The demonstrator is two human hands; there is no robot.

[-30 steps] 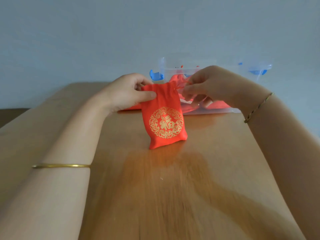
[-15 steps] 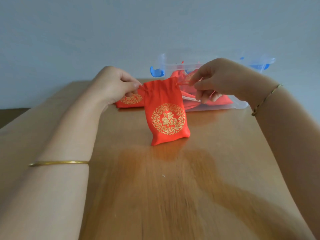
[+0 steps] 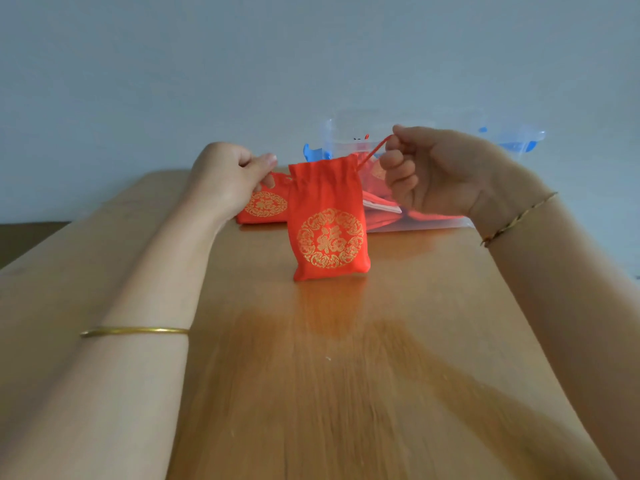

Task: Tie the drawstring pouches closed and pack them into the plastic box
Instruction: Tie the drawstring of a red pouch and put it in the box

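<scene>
Since the right fingers (image 3: 398,161) pulled, the pinched drawstring (image 3: 375,152) runs longer from the pouch (image 3: 329,220).
Left fingers (image 3: 263,163) clenched, hold unclear; pouch upright between both on wooden bench (image 3: 311,393), pale wall (image 3: 207,64) beyond.

A glossy orange-brown wooden table (image 3: 346,393) runs from the near edge towards a pale wall. Near its middle a red pouch (image 3: 329,220) with a gold round emblem stands upright on its base, its top gathered, and its red reflection shows on the wood just in front. Behind it to the left a second red pouch (image 3: 265,206) with the same emblem lies flat, partly hidden. At the far right sits a clear plastic box (image 3: 420,225) with blue latches. A tiny white speck (image 3: 328,358) lies nearer.
</scene>
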